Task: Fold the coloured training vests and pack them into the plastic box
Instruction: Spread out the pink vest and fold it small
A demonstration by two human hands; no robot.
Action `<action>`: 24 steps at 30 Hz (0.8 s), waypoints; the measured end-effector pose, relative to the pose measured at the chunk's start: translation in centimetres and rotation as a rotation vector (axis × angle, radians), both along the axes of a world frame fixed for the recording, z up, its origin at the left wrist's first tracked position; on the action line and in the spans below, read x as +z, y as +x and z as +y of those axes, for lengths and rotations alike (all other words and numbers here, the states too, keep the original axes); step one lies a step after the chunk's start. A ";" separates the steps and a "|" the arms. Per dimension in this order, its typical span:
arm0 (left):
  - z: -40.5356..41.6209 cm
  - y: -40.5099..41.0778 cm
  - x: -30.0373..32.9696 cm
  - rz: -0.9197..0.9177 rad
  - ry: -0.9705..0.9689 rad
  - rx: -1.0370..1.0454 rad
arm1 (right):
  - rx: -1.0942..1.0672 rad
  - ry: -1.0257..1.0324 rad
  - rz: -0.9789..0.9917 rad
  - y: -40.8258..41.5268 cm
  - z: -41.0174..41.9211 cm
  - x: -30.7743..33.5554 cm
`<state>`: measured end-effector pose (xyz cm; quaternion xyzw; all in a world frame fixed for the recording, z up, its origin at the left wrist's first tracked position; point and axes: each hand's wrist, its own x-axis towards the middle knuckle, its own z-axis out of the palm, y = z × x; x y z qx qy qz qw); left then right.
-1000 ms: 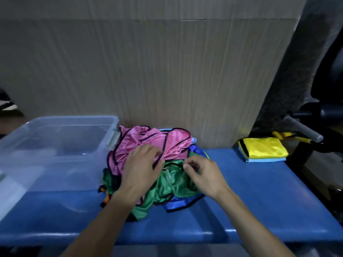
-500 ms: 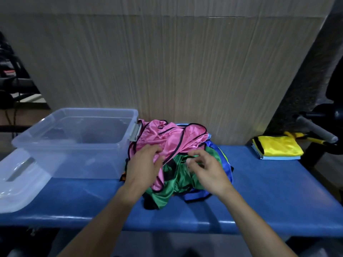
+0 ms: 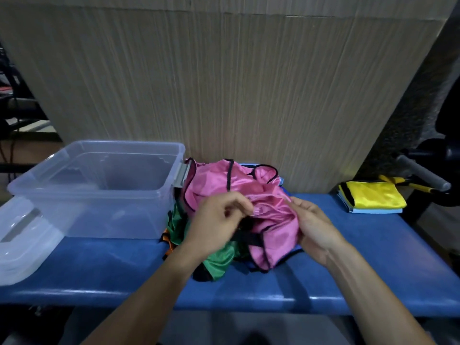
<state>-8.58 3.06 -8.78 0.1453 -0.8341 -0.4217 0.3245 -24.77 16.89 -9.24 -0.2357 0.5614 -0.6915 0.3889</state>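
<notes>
Head view: our left hand [image 3: 219, 220] and right hand [image 3: 315, 226] now gather the pink vest [image 3: 239, 188] off the pile, ready for folding; plastic box [image 3: 99, 195] is empty.

Pink vest [image 3: 214, 185] glossy cloth; box [image 3: 99, 210] clear plastic.

Looks like a gym or sports storeroom: blue padded bench [image 3: 361, 257] against a cardboard sheet [image 3: 224, 83], grey-gripped exercise machine handle [image 3: 423, 174] at the bench's right end, heap of coloured training vests [image 3: 224, 192], dim lighting.
</notes>
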 end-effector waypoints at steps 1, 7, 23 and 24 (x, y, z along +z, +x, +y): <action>-0.9 -0.1 -0.2 0.030 -0.061 0.094 | 0.005 -0.009 0.000 -0.5 0.7 0.6; -3.4 -1.4 -2.2 -0.263 -0.448 0.042 | 0.019 0.046 -0.020 -2.8 4.3 1.9; -4.9 1.0 -2.0 -0.430 -0.528 -0.044 | -0.309 0.636 0.855 -7.7 5.2 -2.4; -4.8 1.2 -2.1 -0.469 -0.512 -0.082 | -0.275 0.598 0.895 -7.0 4.4 -2.4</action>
